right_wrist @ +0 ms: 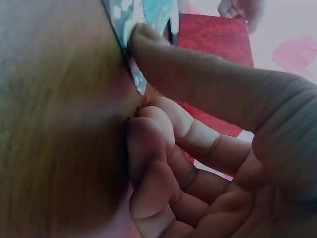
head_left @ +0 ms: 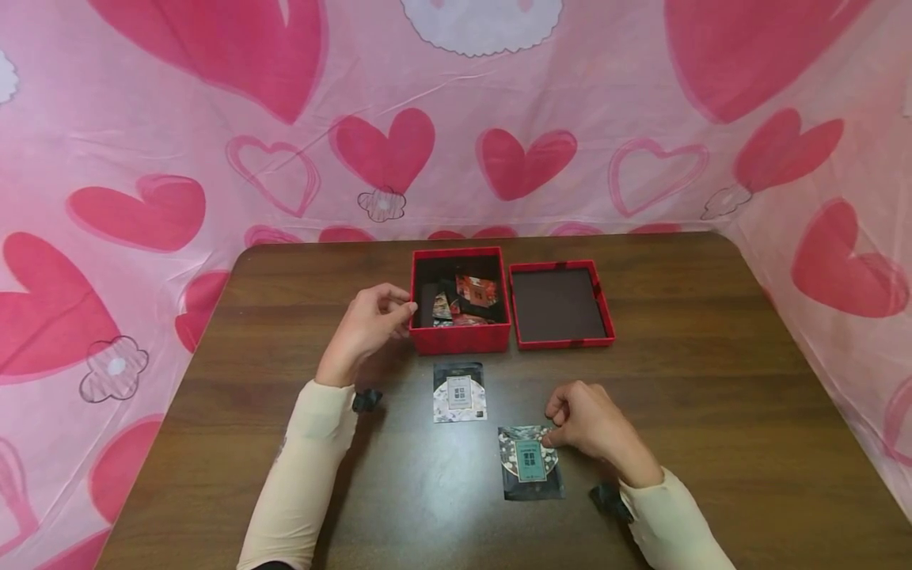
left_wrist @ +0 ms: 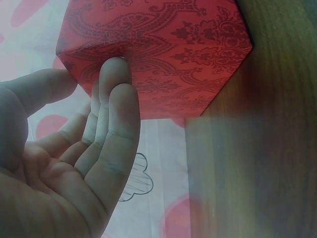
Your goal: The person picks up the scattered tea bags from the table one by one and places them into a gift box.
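My left hand [head_left: 365,328] rests against the left side of a red patterned box [head_left: 461,341], thumb by the rim and fingers fairly straight along its outer wall [left_wrist: 183,59]. Inside the box lie several sachets [head_left: 477,291], dark with orange and floral prints. My right hand [head_left: 590,421] pinches the upper right corner of a black tea sachet with a green label [head_left: 530,461]. In the right wrist view the thumb lies over that sachet's edge [right_wrist: 119,22], and the other fingers curl below it. A sachet with a white label [head_left: 459,393] lies flat in front of the box.
Right of the box, the red-edged lid [head_left: 559,305] lies with its dark inside facing up. The brown wooden table [head_left: 712,356] meets a pink heart-printed cloth [head_left: 456,158] at its back edge. Dark wrist straps [head_left: 366,400] circle both cream sleeves.
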`<state>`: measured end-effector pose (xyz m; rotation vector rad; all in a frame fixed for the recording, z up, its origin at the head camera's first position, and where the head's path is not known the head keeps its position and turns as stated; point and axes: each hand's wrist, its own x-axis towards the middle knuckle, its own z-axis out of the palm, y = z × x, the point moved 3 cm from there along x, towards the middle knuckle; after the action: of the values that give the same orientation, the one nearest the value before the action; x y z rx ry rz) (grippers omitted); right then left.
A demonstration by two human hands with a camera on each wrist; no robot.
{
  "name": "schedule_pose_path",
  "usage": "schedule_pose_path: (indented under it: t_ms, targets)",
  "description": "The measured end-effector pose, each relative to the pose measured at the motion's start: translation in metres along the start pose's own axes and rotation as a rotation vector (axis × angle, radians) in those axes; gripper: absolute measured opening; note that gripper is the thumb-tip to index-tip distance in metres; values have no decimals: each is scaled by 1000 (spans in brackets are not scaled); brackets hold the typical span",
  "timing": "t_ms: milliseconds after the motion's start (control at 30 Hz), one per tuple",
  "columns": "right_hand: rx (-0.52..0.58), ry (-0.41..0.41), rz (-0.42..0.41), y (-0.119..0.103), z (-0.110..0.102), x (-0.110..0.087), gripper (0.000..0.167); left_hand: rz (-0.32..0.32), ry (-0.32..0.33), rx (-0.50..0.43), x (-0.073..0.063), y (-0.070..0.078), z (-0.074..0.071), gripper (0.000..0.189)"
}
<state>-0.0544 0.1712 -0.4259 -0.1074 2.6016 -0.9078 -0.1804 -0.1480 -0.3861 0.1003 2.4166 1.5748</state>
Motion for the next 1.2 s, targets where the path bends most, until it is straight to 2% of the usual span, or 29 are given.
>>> schedule_pose_path:
  t_ms: [267, 433, 667, 967, 1200]
  targets:
    - [-55, 20, -32, -5, 3, -2, 23, -5, -2, 0, -1, 2, -1, 27]
    - [-91, 3, -28, -6, 3, 1, 26, -2, -3, 3, -1, 2, -1, 27]
    - [-92, -51, -84, -4, 1, 6, 32, 2, 5, -2, -1, 2, 0, 26]
    - [54, -27, -135, 4, -7, 2, 23, -6, 2, 12, -1, 3, 0, 27]
    - [228, -99, -119, 11, -7, 8, 20, 1, -2, 1, -1, 1, 0, 28]
